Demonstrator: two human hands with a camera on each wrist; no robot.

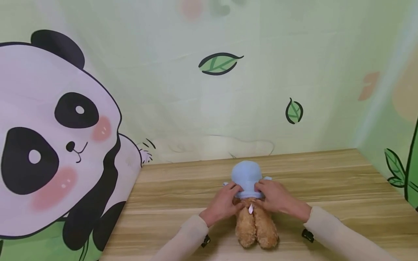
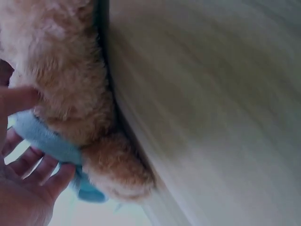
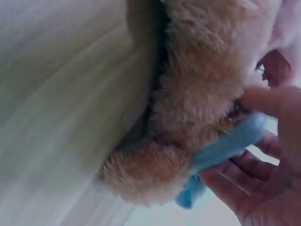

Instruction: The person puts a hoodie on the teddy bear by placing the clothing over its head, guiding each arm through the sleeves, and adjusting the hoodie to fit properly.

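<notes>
A brown furry plush toy [image 1: 246, 230] lies on the wooden table with its two legs pointing toward me. Light blue cloth [image 1: 246, 175] covers its far part, and a small white tag [image 1: 250, 209] shows between the legs. From the left side, my left hand [image 1: 225, 201] grips it, fingers on the cloth's near edge and thumb [image 2: 21, 100] against the fur. My right hand [image 1: 275, 195] does likewise on the other side, its thumb [image 3: 263, 100] on the fur and fingers at the blue edge. Both wrist views show a short furry limb beside the cloth.
The wood-grain table [image 1: 163, 203] meets a pale green backdrop [image 1: 163, 90] printed with leaves. A large printed panda [image 1: 58, 145] borders the table's left side. Dark bands [image 1: 307, 235] sit at both sleeves.
</notes>
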